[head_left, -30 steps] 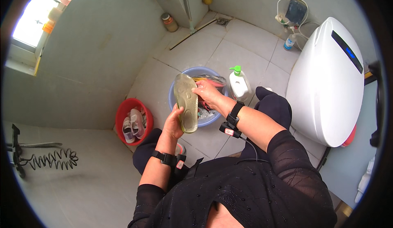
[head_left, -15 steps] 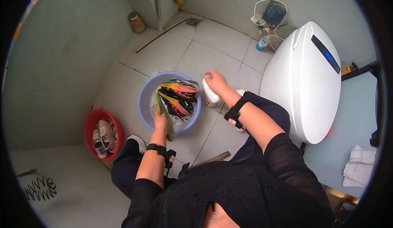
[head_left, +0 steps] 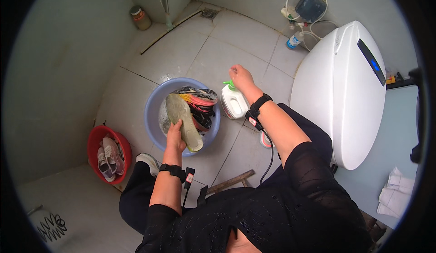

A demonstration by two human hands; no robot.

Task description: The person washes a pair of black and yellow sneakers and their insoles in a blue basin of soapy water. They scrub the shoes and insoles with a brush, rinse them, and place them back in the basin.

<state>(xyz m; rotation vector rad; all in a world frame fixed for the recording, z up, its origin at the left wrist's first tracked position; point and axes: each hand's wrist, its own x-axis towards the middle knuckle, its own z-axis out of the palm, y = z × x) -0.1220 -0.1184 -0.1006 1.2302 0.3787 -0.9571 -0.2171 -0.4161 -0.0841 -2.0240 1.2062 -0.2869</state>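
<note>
In my left hand (head_left: 175, 137) is a greyish-green insole (head_left: 180, 112), tilted over the blue basin (head_left: 151, 137) with its flat face showing. Black shoes with pink and yellow markings (head_left: 202, 107) lie in the basin among suds. My right hand (head_left: 241, 78) has its fingers curled, close above the green cap (head_left: 230, 85) of a white handled bottle (head_left: 235, 103) on the floor beside the basin. Whatever those fingers hold, if anything, is hidden.
A red basin (head_left: 128, 164) holding pale sneakers (head_left: 110, 157) stands at the left. The white toilet (head_left: 336, 103) is at the right. Beyond the basin are a long-handled floor squeegee (head_left: 169, 33), a jar (head_left: 140, 19) and a pump bottle (head_left: 294, 40). A wooden stool (head_left: 231, 181) is near me.
The insole has turned from edge-on to show its flat face. My right hand has shifted up off the bottle, exposing its green cap. The view has moved slightly.
</note>
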